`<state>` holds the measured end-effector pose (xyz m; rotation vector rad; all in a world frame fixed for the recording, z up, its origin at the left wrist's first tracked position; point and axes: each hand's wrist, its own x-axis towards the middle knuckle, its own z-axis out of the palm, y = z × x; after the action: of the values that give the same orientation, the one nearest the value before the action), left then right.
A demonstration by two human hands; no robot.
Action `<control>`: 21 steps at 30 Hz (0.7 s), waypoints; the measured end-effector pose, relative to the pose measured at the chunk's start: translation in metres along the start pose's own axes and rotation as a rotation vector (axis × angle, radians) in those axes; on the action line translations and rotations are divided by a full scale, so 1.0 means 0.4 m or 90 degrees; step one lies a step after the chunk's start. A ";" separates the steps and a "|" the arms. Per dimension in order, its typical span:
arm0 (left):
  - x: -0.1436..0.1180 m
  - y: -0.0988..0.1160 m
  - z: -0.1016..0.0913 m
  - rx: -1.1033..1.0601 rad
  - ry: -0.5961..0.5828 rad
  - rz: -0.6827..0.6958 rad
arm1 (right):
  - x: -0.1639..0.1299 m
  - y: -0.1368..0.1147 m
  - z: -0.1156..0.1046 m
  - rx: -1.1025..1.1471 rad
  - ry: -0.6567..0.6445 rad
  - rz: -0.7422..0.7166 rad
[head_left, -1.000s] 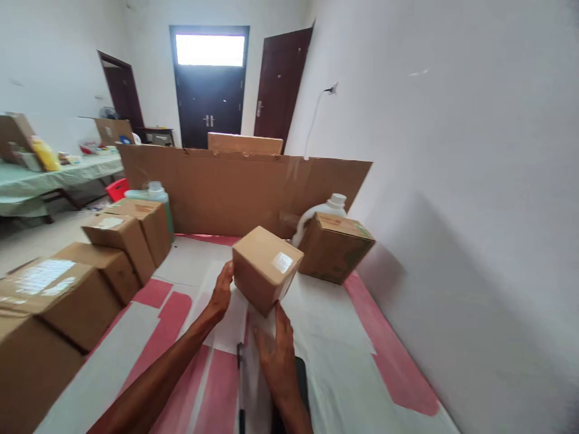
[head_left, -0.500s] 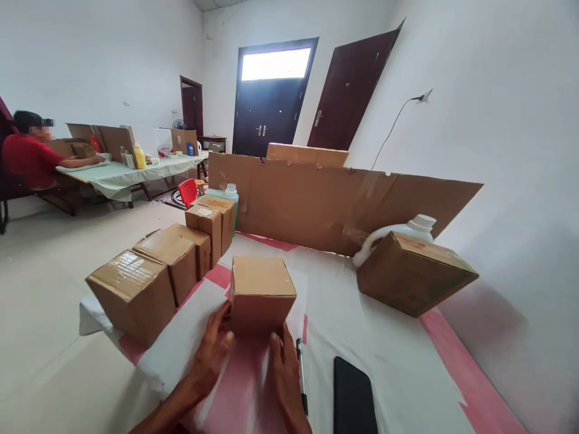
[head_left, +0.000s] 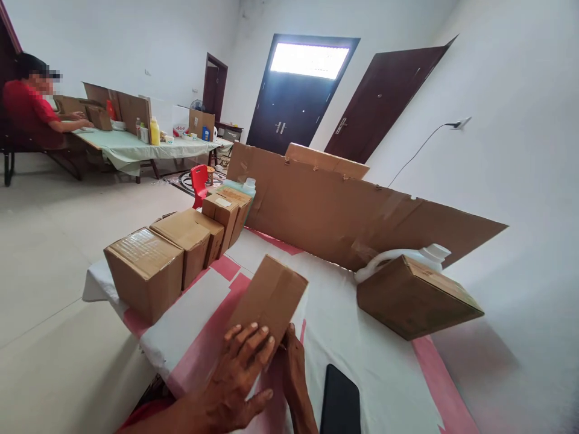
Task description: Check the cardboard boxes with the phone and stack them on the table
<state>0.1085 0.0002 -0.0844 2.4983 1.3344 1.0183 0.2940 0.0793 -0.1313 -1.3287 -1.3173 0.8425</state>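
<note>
Nearest the camera, the left hand lies with fingers spread flat over the near face of a small cardboard box, and the right hand presses against its lower right edge, so both grasp the box between them. It is tipped back off the surface, leaning away at a slant near the front edge. The box looks light and stiff, with smooth, somewhat slippery card; pressing palms on opposite faces or hooking fingers under a bottom edge would likely hold it best, and squeezing the middle of a panel might dent it. A dark phone lies just right of the hands. Further back a larger box leans tilted against a white jug; a row of boxes lines the left edge before a cardboard screen.
</note>
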 end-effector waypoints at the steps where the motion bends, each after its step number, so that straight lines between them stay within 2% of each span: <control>1: 0.008 -0.014 -0.012 -0.003 0.013 -0.020 | -0.004 -0.008 0.003 0.010 -0.003 0.019; 4: 0.037 -0.069 -0.043 -0.053 0.075 -0.092 | -0.026 -0.037 0.015 0.037 0.002 0.069; 7: 0.062 -0.143 -0.062 -0.202 0.159 -0.206 | -0.062 -0.071 0.028 0.066 0.012 0.098; 9: 0.065 -0.195 -0.068 -0.305 0.208 -0.302 | -0.083 -0.088 0.031 0.066 -0.020 0.095; 12: 0.043 -0.260 -0.068 -0.366 0.223 -0.400 | -0.086 -0.095 0.023 0.039 -0.110 0.081; 13: 0.031 -0.276 -0.065 -0.370 0.221 -0.420 | -0.075 -0.093 0.018 0.030 -0.112 0.077; 15: 0.007 -0.296 -0.058 -0.384 0.218 -0.454 | -0.031 -0.082 0.010 0.019 -0.064 0.072; 18: -0.016 -0.304 -0.050 -0.401 0.209 -0.484 | 0.069 -0.059 0.016 0.027 0.006 0.080; 21: -0.015 -0.307 -0.055 -0.401 0.208 -0.517 | 0.155 -0.048 0.039 0.063 -0.051 0.079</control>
<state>0.0081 0.0651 -0.1207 1.2002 1.5648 1.3515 0.2835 0.1399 -0.1051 -1.3210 -1.2479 1.0416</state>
